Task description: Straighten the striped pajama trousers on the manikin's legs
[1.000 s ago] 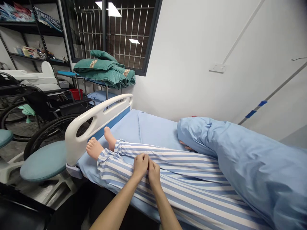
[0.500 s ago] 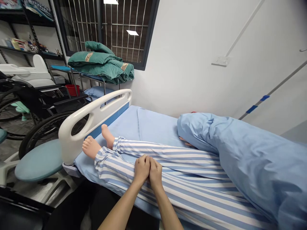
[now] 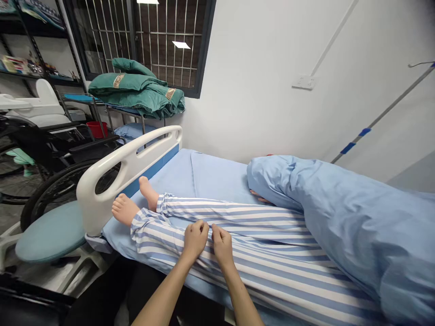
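Note:
My left hand (image 3: 196,237) and my right hand (image 3: 222,244) are side by side over the shin of the striped trousers (image 3: 265,267), a small gap between them. Both have their fingers curled in, backs of the hands toward me, so whether any cloth is in them is hidden. The blue-and-white trousers are on a figure lying on the bed, whose bare feet (image 3: 125,209) point up near the footboard (image 3: 89,194). A light blue quilt (image 3: 340,203) covers the upper legs and body, and fingertips (image 3: 260,196) of the figure show under its edge.
Left of the bed stand a round pale-green seat (image 3: 50,233) and a black wheelchair (image 3: 61,149). Folded green bedding (image 3: 136,93) lies on a rack below the barred window (image 3: 166,45). A metal pole (image 3: 384,113) leans at the right by the wall.
My hands, pressed together before, have separated; the left moved a little left. The view has shifted slightly to the right. Trousers, feet and quilt look the same.

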